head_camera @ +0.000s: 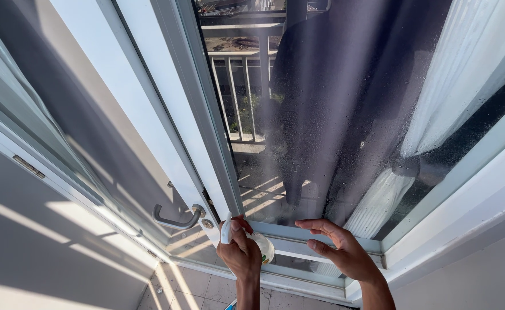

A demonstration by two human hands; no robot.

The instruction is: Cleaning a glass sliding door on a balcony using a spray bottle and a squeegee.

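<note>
At nine o'clock a grey wall (pixel 40 252) catches slanted sun, and beside it a white door (pixel 149 115) stands open with its curved metal handle (pixel 175 220) near seven o'clock. Just right of the handle, at six o'clock, the left hand (pixel 240 252) wraps its fingers tightly round a small white spray bottle (pixel 259 244), thumb up by the trigger head, nozzle facing the glass pane (pixel 321 115). The bottle sits low against the white bottom frame (pixel 298 235) of the pane. The glass is speckled with fine droplets and reflects a balcony railing (pixel 241 92) at twelve o'clock. At five o'clock the right hand (pixel 341 247) holds nothing: its fingers are spread and slightly curled, tips hovering close to the lower pane, though whether they touch it cannot be told. At two o'clock a white pleated curtain (pixel 459 69) hangs behind the glass.

The wet glass and frame look slippery, so the right hand could skid if it presses. The open door's edge stands near the left knuckles, and a swing could pinch them.
</note>
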